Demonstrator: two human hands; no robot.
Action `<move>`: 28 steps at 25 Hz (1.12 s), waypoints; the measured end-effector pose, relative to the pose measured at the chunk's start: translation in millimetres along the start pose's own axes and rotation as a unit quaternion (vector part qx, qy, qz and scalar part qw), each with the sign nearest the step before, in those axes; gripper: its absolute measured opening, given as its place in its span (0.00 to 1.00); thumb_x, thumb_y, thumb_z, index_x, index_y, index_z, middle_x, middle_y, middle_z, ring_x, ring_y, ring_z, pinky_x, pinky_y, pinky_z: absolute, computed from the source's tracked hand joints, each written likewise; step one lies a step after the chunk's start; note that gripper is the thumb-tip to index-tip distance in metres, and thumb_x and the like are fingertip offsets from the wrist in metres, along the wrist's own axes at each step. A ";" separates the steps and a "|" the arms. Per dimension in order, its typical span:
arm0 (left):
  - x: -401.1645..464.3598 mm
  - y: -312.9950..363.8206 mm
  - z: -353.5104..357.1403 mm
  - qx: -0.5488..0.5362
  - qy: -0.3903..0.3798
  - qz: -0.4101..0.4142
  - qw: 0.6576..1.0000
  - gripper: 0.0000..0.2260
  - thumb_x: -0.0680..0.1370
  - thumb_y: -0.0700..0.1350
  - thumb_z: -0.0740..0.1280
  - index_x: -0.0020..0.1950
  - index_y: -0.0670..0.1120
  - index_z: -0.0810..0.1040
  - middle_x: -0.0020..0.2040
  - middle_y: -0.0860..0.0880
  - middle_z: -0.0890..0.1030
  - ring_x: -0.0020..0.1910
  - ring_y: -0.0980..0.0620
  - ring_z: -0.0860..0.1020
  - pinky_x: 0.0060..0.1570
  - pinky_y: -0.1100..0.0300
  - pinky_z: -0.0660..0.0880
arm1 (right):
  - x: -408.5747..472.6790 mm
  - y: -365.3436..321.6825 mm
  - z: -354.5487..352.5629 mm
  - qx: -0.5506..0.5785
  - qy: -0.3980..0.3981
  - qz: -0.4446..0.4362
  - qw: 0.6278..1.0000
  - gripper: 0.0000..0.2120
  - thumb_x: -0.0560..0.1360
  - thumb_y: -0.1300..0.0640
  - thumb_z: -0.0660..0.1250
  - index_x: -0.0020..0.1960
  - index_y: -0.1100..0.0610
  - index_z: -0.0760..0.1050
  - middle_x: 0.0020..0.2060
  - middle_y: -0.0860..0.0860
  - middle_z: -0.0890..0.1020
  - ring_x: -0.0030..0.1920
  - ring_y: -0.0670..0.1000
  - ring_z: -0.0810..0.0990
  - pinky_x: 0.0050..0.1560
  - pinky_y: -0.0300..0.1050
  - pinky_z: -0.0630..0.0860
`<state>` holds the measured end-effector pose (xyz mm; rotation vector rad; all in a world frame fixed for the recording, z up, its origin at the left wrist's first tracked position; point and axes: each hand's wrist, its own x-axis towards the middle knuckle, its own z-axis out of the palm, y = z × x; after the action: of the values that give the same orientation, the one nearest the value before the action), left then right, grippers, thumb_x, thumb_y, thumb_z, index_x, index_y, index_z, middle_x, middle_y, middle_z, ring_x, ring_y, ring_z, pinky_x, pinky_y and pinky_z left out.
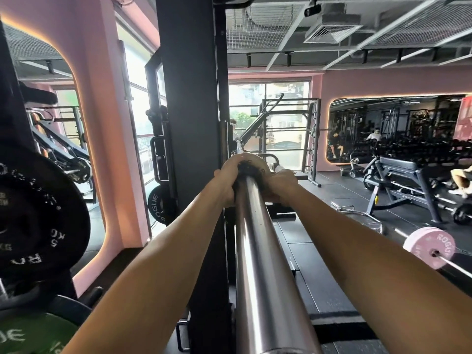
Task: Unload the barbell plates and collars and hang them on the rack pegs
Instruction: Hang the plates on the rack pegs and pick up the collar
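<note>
Pale pink round plate (251, 159) sits at the inner end of the polished steel barbell sleeve (258, 251), black collar (249, 169) against it. Left hand (226, 186) and right hand (281, 183), both curled around them. Nothing off this end yet; black 5 kg plates (38, 215) already on the dark rack upright (191, 98).

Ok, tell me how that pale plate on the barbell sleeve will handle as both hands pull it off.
The pale plate looks small and thin, so probably light. The steel sleeve is smooth and shiny, so it should slide freely. Both hands, left hand and right hand, grip around it; being round, it could roll if dropped.
</note>
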<state>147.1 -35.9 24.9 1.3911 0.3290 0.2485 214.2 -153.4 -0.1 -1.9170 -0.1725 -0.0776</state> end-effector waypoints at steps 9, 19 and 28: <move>-10.9 -3.8 -10.9 0.042 -0.026 -0.004 0.999 0.34 0.62 0.60 0.75 0.61 0.42 0.78 0.50 0.41 0.84 0.44 0.44 0.85 0.38 0.50 0.83 | -21.5 -10.7 -1.4 -0.073 0.052 -0.042 0.995 0.12 0.73 0.64 0.66 0.55 0.67 0.78 0.48 0.60 0.82 0.49 0.58 0.82 0.34 0.40 0.72; -64.5 -27.5 -57.1 0.369 0.011 0.125 0.921 0.13 0.78 0.59 0.61 0.54 0.51 0.73 0.41 0.46 0.78 0.37 0.47 0.76 0.37 0.57 0.78 | -86.2 -4.0 -40.7 -0.111 -0.047 -0.135 0.983 0.10 0.74 0.63 0.66 0.48 0.52 0.84 0.43 0.52 0.82 0.44 0.54 0.79 0.43 0.44 0.76; -173.2 -149.0 -78.4 0.484 -0.053 0.074 0.871 0.17 0.76 0.61 0.64 0.56 0.50 0.75 0.37 0.51 0.75 0.39 0.50 0.75 0.36 0.58 0.76 | -234.9 93.1 -72.6 -0.237 -0.106 -0.035 0.965 0.16 0.75 0.56 0.68 0.62 0.59 0.77 0.59 0.53 0.78 0.60 0.54 0.76 0.57 0.42 0.70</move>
<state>-46.0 -51.1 -119.5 2.4241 0.2576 0.1253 -0.7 -272.2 -93.8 -2.3971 -0.3954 0.0442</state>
